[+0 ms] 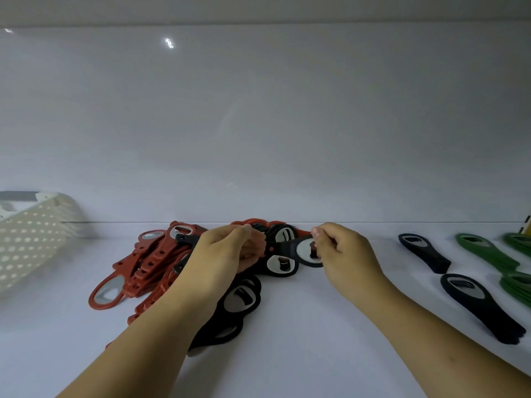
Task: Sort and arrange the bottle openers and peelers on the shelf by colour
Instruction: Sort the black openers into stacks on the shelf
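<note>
A mixed heap of red bottle openers (143, 262) and black bottle openers (238, 300) lies on the white shelf (316, 340) near the back wall. My left hand (227, 254) rests over the heap with its fingers curled into it; what it holds is hidden. My right hand (342, 254) pinches the metal ring end of a black opener (296, 249) at the heap's right side. Two stacks of black openers (423, 252) (482, 308) lie apart on the right. Green openers (488, 252) lie further right.
A white perforated basket (31, 239) stands at the far left of the shelf. More green openers (517, 285) run off the right edge, with a yellow item (528, 225) behind them. The back wall is close behind the heap.
</note>
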`<state>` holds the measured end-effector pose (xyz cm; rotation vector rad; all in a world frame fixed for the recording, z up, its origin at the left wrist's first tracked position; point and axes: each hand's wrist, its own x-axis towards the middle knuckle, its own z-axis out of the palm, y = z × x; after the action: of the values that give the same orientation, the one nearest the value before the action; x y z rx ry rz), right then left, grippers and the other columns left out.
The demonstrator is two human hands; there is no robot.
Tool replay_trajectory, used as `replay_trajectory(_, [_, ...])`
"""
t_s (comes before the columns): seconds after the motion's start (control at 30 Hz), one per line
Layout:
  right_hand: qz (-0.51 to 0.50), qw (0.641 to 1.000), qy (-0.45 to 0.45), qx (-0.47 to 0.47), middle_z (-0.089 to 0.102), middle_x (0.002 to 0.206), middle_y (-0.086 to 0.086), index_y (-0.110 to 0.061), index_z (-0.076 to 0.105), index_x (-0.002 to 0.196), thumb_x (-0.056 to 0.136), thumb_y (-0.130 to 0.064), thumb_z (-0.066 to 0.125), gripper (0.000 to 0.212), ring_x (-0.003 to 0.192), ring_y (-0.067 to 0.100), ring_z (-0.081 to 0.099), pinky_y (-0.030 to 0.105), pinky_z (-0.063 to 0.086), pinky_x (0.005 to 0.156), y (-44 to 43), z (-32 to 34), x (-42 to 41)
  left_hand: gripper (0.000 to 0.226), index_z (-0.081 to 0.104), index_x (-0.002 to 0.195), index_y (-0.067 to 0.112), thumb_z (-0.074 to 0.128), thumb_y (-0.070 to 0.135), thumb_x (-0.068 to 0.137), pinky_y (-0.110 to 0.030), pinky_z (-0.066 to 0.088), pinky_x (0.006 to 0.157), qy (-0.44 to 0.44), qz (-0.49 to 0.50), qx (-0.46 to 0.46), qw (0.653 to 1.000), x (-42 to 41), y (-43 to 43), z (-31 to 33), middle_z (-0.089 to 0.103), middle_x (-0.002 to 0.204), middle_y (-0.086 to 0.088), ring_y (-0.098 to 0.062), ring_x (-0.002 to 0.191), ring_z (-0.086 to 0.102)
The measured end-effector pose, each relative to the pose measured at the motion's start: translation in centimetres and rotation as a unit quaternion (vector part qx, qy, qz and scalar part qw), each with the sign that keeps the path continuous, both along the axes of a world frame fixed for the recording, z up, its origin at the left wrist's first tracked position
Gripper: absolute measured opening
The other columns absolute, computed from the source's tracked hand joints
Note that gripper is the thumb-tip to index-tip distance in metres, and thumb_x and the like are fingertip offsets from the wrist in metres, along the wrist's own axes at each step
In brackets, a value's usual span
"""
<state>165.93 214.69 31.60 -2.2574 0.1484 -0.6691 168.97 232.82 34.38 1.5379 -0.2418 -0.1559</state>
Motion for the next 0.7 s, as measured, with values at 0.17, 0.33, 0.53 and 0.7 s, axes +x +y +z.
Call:
replay_trajectory(0.17, [0.100,0.992,-0.009,0.071,0.050,0.051,-0.015,-0.018,0.049,0.059,0.097,-0.021,0.048,0.039,0.050,0.002,0.041,0.014,0.031,0.050,0.8,0.9,-1.0,0.029,0.074,0.087,0.017,0.051,0.034,0.094,-0.033,0.052,0.072,-0.042,0.032,0.084,0.995,0.4,1.0,0.5,0.073,0.078,0.002,-0.016,0.076,0.063])
replay_trajectory(0.33, [0.151,0.978,-0.020,0.142,0.059,0.057,-0.012,-0.020,0.069,0.074,0.092,-0.020,0.058,0.021,0.044,0.001,0.046,0.010,0.034,0.047,2.5,1.1,-1.7,0.023,0.071,0.098,0.022,0.058,0.039,0.091,-0.025,0.055,0.064,-0.038,-0.178,0.171,0.968,-0.8,1.1,1.0,0.074,0.087,0.003,-0.010,0.072,0.069])
replay_trajectory(0.53, [0.087,0.968,-0.006,0.237,0.066,0.065,-0.004,-0.020,0.068,0.080,0.092,-0.021,0.059,0.015,0.054,0.009,0.061,0.026,0.052,0.055,1.9,0.9,-1.3,0.018,0.068,0.100,0.011,0.052,0.016,0.095,-0.020,0.043,0.046,-0.007,-0.141,0.070,0.988,-0.4,1.1,0.7,0.075,0.092,-0.009,-0.014,0.056,0.062])
replay_trajectory(0.7, [0.024,0.995,0.094,-0.016,0.061,0.096,-0.011,-0.031,0.062,0.091,0.086,-0.031,0.067,0.007,0.080,0.007,0.056,0.022,0.042,0.072,0.9,-1.4,-0.1,0.022,0.062,0.113,0.020,0.050,0.011,0.096,-0.025,0.055,0.055,0.053,-0.061,-0.067,0.995,-0.3,1.1,1.0,0.074,0.097,-0.008,-0.020,0.072,0.071])
